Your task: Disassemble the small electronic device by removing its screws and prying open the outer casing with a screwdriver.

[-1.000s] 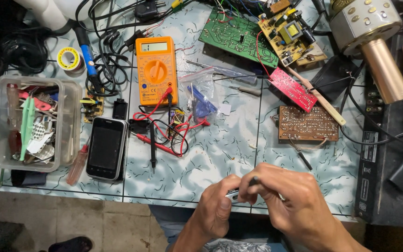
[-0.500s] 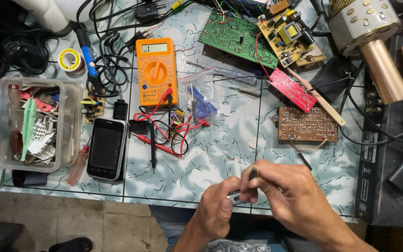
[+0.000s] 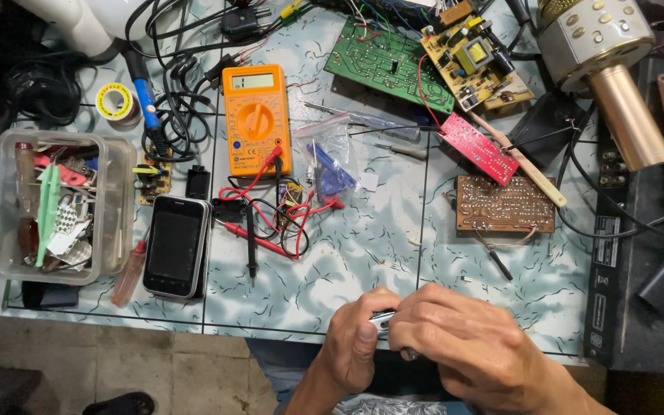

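Upper centre: orange multimeter [image 3: 256, 119], red and black probe leads [image 3: 259, 230] below it
Left: clear plastic box [image 3: 59, 206] of odds
Lower left: black phone [image 3: 176, 246]
Top: green circuit board [image 3: 390, 64]
Right: brown circuit board [image 3: 505, 204], gold microphone [image 3: 609, 73]

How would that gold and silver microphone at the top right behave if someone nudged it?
The microphone lies on its side and has a round handle, so it would probably roll rather than slide. Its wider silver head might make it curve. It rests partly on the black unit beside cables, which could stop it.
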